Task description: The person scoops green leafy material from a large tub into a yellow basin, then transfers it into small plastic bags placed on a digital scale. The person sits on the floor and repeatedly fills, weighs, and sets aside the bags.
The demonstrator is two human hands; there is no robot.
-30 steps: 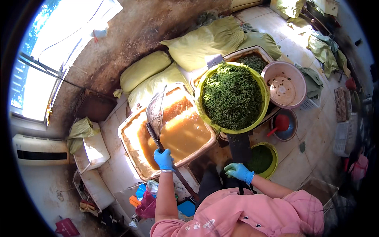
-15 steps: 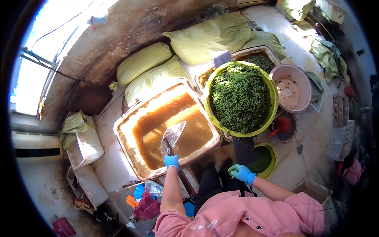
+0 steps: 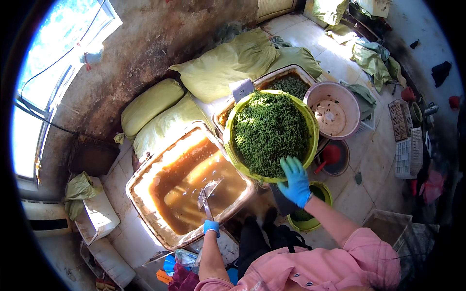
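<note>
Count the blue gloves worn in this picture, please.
2. One is on the left hand, gripping a mesh scoop at the brown-water tub; the other is on the right hand, over the rim of the yellow-green tub. None seems hidden.

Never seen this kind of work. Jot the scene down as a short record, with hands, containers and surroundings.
Left hand: blue-gloved, gripping a long-handled mesh strainer
Right hand: blue-gloved, open, at the near edge of a heap of small green plant bits; contact unclear
Heap's container: round yellow-green basin
To its left: pale rectangular tub of brown liquid
Behind: plump yellow-green sacks
</note>
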